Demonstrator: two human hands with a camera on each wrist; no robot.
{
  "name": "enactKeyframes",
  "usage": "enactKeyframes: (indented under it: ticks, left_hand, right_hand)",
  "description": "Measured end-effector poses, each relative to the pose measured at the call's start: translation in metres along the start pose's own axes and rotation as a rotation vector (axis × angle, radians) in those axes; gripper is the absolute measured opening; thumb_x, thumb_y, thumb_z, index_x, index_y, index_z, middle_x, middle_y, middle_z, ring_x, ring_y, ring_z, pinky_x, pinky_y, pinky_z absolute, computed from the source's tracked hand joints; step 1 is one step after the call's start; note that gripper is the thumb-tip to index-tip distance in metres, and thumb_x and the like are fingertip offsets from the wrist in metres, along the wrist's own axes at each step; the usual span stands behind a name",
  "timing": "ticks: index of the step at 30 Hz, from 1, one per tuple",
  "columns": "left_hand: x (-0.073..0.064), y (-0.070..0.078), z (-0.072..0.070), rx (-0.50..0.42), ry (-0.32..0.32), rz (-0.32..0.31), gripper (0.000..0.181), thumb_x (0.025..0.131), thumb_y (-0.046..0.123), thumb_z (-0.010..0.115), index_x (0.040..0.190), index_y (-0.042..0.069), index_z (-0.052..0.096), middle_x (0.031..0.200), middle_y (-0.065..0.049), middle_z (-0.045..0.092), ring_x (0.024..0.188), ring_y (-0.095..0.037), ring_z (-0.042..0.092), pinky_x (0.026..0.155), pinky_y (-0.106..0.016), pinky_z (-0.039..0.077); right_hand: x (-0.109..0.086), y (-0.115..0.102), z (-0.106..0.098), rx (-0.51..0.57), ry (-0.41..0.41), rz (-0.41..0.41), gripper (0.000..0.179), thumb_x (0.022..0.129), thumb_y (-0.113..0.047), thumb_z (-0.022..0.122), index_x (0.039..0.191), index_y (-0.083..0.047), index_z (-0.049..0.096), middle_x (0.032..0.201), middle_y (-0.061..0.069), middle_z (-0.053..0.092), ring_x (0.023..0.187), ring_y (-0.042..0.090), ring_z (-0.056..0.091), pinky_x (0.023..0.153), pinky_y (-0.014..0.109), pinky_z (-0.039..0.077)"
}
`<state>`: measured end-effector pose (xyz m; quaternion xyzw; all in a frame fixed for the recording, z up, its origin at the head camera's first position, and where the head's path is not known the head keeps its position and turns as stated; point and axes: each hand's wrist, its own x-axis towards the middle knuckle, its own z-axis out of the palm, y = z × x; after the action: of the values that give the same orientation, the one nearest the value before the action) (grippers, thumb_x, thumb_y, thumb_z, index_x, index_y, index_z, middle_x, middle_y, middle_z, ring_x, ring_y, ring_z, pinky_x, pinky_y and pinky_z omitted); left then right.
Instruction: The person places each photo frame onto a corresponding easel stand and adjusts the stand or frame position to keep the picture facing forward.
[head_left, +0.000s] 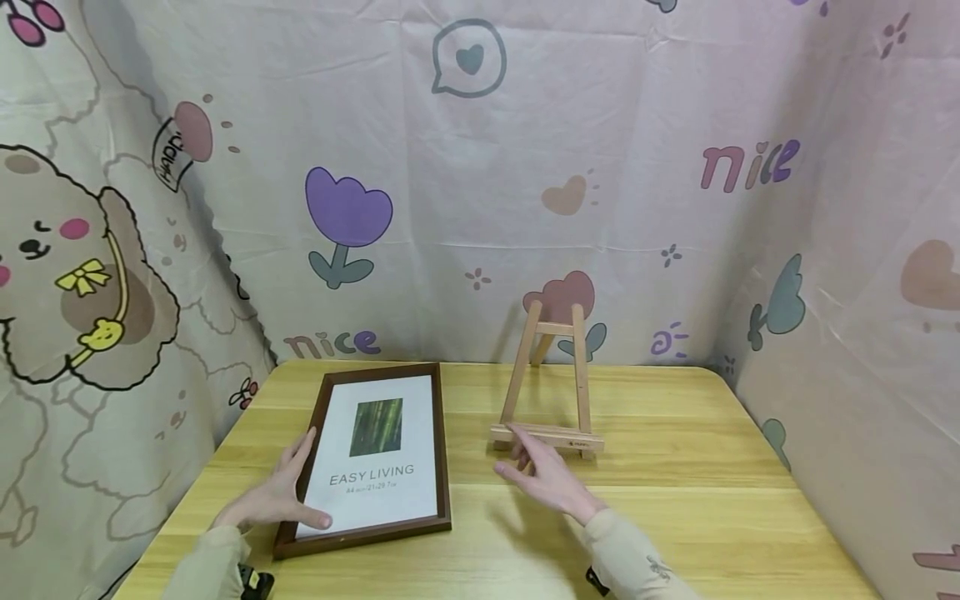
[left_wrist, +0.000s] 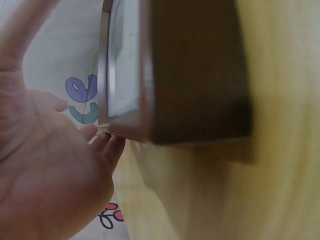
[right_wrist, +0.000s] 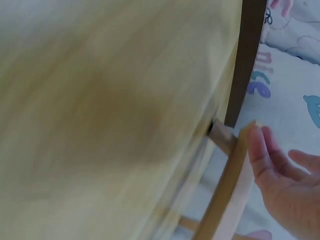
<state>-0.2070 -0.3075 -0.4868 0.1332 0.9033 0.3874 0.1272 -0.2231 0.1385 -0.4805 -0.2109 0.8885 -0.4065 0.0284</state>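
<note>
A dark brown picture frame (head_left: 446, 467) with a white "EASY LIVING" insert and a small green picture lies face up on the left of the table. My left hand (head_left: 273, 493) is spread at its near left corner, fingers along the left side and thumb over the front. In the left wrist view, the fingertips (left_wrist: 114, 147) are right at the frame's edge (left_wrist: 200, 75). A small wooden easel (head_left: 581, 371) stands right of the frame. My right hand (head_left: 549, 475) reaches to the left end of its ledge (right_wrist: 225, 195), fingers extended and fingertips (right_wrist: 255, 134) at the wood.
Both things are on a light wood-grain table (head_left: 675, 517). A patterned cloth curtain (head_left: 480, 150) hangs behind the table and along both sides. The easel stands near the back edge, with a strip of tabletop between it and the frame.
</note>
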Motion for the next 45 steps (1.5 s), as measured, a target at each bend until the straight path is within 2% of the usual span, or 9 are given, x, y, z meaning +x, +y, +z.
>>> enactKeyframes:
  ticks: [5, 12, 19, 25, 29, 34, 39, 41, 45]
  left_hand:
    - [-0.004, -0.007, 0.005, -0.018, -0.010, 0.003, 0.144, 0.067, 0.026, 0.094, 0.157, -0.004, -0.015, 0.155, -0.044, -0.013, 0.140, -0.070, 0.001, 0.100, -0.087, 0.024]
    - [-0.004, -0.009, 0.009, -0.066, -0.049, -0.014, 0.148, 0.066, 0.022, 0.094, 0.156, -0.001, -0.021, 0.154, -0.043, -0.024, 0.141, -0.070, -0.009, 0.104, -0.087, 0.009]
    - [0.004, -0.005, 0.014, -0.073, -0.034, -0.011, 0.150, 0.063, 0.022, 0.094, 0.156, 0.000, -0.022, 0.156, -0.040, -0.026, 0.143, -0.067, -0.010, 0.107, -0.085, 0.006]
    - [0.012, -0.005, 0.022, -0.066, 0.003, 0.015, 0.150, 0.063, 0.022, 0.095, 0.157, 0.001, -0.021, 0.159, -0.038, -0.023, 0.144, -0.066, -0.008, 0.109, -0.083, 0.010]
    - [0.009, -0.007, 0.025, -0.066, 0.008, -0.001, 0.149, 0.066, 0.022, 0.093, 0.156, 0.000, -0.023, 0.159, -0.037, -0.023, 0.145, -0.066, -0.008, 0.110, -0.083, 0.012]
    - [0.000, -0.012, 0.022, -0.056, -0.032, -0.078, 0.144, 0.072, 0.029, 0.089, 0.153, -0.005, -0.025, 0.157, -0.040, -0.021, 0.144, -0.066, -0.005, 0.111, -0.083, 0.014]
    - [-0.007, -0.018, 0.016, -0.036, -0.059, -0.119, 0.139, 0.073, 0.031, 0.089, 0.154, -0.011, -0.016, 0.155, -0.042, -0.010, 0.141, -0.064, 0.003, 0.106, -0.084, 0.020]
    - [-0.008, -0.019, 0.014, -0.016, -0.050, -0.116, 0.135, 0.073, 0.031, 0.089, 0.155, -0.013, -0.009, 0.154, -0.042, -0.003, 0.138, -0.063, 0.008, 0.104, -0.084, 0.024]
    - [-0.009, -0.020, 0.013, -0.013, -0.034, -0.113, 0.130, 0.072, 0.031, 0.090, 0.155, -0.014, 0.001, 0.152, -0.040, 0.003, 0.136, -0.062, 0.012, 0.102, -0.084, 0.026]
  right_hand:
    - [0.007, 0.000, 0.012, 0.113, -0.116, -0.033, 0.077, 0.097, -0.040, 0.064, 0.157, -0.005, 0.030, 0.118, 0.018, 0.066, 0.096, 0.016, 0.065, 0.086, 0.023, 0.056]
    - [0.016, 0.004, 0.024, 0.196, -0.239, -0.018, 0.082, 0.094, -0.035, 0.069, 0.156, 0.000, 0.029, 0.121, 0.016, 0.066, 0.105, 0.020, 0.067, 0.099, 0.037, 0.057]
    - [0.024, 0.004, 0.028, 0.241, -0.319, 0.031, 0.087, 0.091, -0.032, 0.075, 0.157, -0.002, 0.027, 0.116, 0.009, 0.067, 0.099, 0.012, 0.065, 0.090, 0.023, 0.054]
    - [0.033, 0.005, 0.033, 0.335, -0.363, 0.084, 0.090, 0.088, -0.021, 0.078, 0.157, 0.002, 0.025, 0.111, 0.012, 0.067, 0.092, 0.015, 0.063, 0.079, 0.023, 0.057]
    - [0.037, 0.004, 0.036, 0.313, -0.384, 0.113, 0.093, 0.085, -0.021, 0.081, 0.157, 0.002, 0.027, 0.108, 0.010, 0.065, 0.090, 0.014, 0.061, 0.078, 0.023, 0.055]
    - [0.043, -0.003, 0.042, 0.289, -0.408, 0.132, 0.097, 0.081, -0.018, 0.084, 0.157, 0.002, 0.027, 0.102, 0.010, 0.063, 0.084, 0.013, 0.056, 0.072, 0.021, 0.049]
    - [0.046, -0.009, 0.049, 0.175, -0.416, 0.126, 0.103, 0.077, -0.020, 0.088, 0.158, 0.000, 0.027, 0.092, 0.004, 0.059, 0.078, 0.011, 0.050, 0.066, 0.020, 0.045]
    - [0.046, -0.010, 0.050, 0.109, -0.407, 0.135, 0.105, 0.075, -0.023, 0.089, 0.158, -0.003, 0.027, 0.094, 0.004, 0.059, 0.082, 0.013, 0.051, 0.071, 0.023, 0.047]
    - [0.044, -0.015, 0.053, 0.003, -0.390, 0.155, 0.109, 0.073, -0.031, 0.090, 0.159, -0.008, 0.027, 0.128, 0.013, 0.061, 0.114, 0.026, 0.059, 0.101, 0.042, 0.052]
